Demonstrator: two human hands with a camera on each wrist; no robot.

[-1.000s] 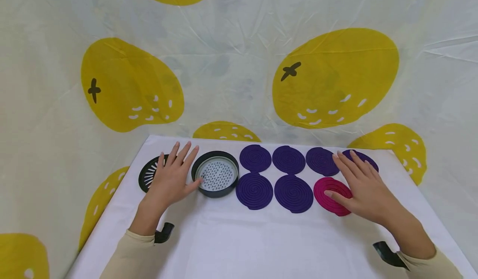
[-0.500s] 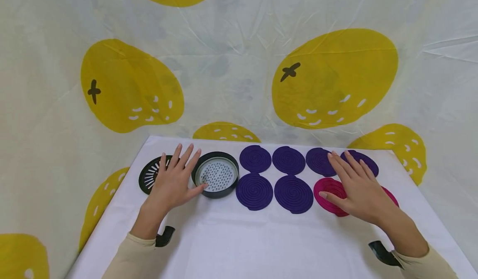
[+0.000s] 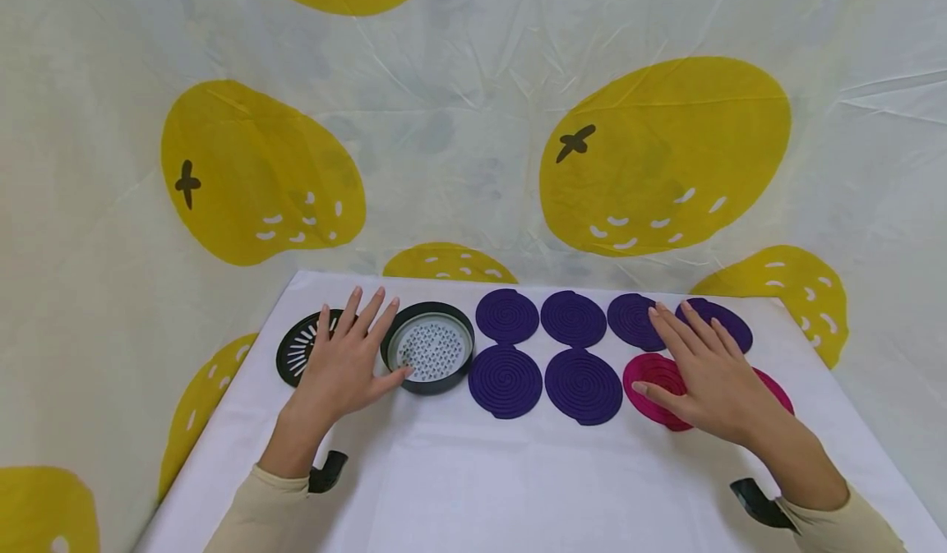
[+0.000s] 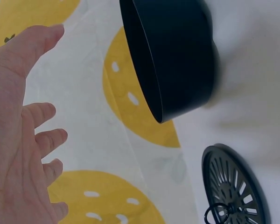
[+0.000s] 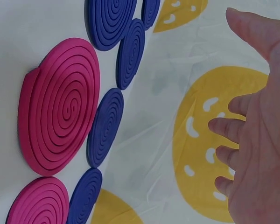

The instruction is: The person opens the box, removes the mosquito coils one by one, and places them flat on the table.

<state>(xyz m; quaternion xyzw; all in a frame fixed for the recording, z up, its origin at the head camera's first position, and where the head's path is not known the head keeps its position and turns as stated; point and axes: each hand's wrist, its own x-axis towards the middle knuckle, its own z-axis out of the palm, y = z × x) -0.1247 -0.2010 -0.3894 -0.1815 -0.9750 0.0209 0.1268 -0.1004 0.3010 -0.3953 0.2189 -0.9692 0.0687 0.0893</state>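
Observation:
My left hand (image 3: pixel 340 372) hovers with spread fingers between a black slotted lid (image 3: pixel 288 366) and a round dark tin (image 3: pixel 427 388) with a perforated metal insert. In the left wrist view the tin (image 4: pixel 184 60) stands apart from the fingers, and the lid (image 4: pixel 240 182) has a small ring on top. My right hand (image 3: pixel 713 389), fingers straight, is held above the right end of two rows of mosquito coils. Beneath it are a pink coil (image 3: pixel 651 368) and a second pink coil (image 3: pixel 777 393), partly covered. Both palms hold nothing.
Several purple coils (image 3: pixel 505 381) lie flat to the right of the tin, some touching. A white cloth (image 3: pixel 518 487) covers the table. Behind it hangs a pale curtain (image 3: pixel 451 150) printed with yellow fruit. Dark straps (image 3: pixel 328 472) show at both wrists.
My right hand has shifted slightly left, uncovering part of the second pink coil. The left hand has moved a little right. Over the last half second both stay almost still.

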